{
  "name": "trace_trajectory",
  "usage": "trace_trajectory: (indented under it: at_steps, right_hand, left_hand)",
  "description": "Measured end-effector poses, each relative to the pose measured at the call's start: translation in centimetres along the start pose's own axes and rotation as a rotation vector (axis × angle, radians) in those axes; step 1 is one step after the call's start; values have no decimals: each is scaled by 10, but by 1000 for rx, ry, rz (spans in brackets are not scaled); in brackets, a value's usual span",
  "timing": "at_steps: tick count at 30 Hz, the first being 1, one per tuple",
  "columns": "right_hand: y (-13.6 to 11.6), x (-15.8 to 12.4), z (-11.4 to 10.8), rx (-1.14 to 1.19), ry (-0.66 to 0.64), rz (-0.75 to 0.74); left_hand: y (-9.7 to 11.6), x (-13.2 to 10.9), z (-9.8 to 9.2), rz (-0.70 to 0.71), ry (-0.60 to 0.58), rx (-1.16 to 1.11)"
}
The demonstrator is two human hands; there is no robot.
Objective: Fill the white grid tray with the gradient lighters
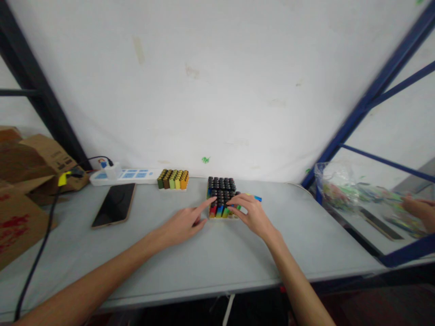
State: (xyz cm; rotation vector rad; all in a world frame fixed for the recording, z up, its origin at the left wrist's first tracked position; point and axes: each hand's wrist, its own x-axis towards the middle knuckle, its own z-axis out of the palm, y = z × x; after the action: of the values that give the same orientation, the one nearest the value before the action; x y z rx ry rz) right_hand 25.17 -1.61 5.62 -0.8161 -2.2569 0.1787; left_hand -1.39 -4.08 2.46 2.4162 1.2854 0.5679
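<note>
Lighters with black tops and brightly coloured bodies (220, 210) stand packed upright in rows in a low white tray (217, 218) on the grey table. My left hand (185, 224) is at the tray's left side, index finger stretched out to the lighters and thumb apart, with nothing held. From the right, my right hand (253, 215) reaches over the front right corner, thumb and fingertips closed on a lighter there. Its fingers partly hide that corner. Just behind this hand, a blue and yellow piece (257, 198) lies on the table.
A second block of gold-topped lighters (173, 179) stands near the wall. Left of it are a white power strip (136, 175), a phone (114, 205), a black cable (44, 244) and cardboard boxes (30, 199). Beyond a blue frame (350, 113), another person's hand (419, 210) is near plastic bags (346, 190).
</note>
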Motion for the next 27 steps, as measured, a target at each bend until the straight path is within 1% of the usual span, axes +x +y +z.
trace_trajectory:
  at_steps: [3,5,7,9,10,11,12,14,15,17,23,27]
  right_hand:
    - [5,0,-7,-60,5,-2]
    - [18,-2,-14,-48,15,41]
    - [40,-9,-21,-63,51,120]
    - [70,-23,-24,-165,94,219]
    - [84,-31,-24,-205,85,266]
    - [98,-40,-23,-224,42,301]
    - [109,-48,-21,-228,-36,329]
    - [124,-59,-17,-221,-153,357]
    - [126,-61,-16,-219,-193,361]
    - [125,-60,-15,-233,-228,371]
    - [106,-45,-22,-330,-239,462]
    - [103,-43,-30,-254,-223,469]
  left_hand:
    - [-1,0,0,0,6,-6]
    - [-1,0,0,4,7,-13]
    - [-2,0,0,6,9,-11]
    - [-2,0,1,-2,12,-4]
    - [-2,0,1,-7,13,-1]
    - [-2,0,1,-12,14,2]
    - [-2,0,1,-14,14,3]
    - [-2,0,1,-13,14,3]
    - [-2,0,1,-13,16,3]
    - [-2,0,1,-11,16,-3]
    - [-1,0,-1,-20,3,-2]
    - [0,0,-1,-19,3,-7]
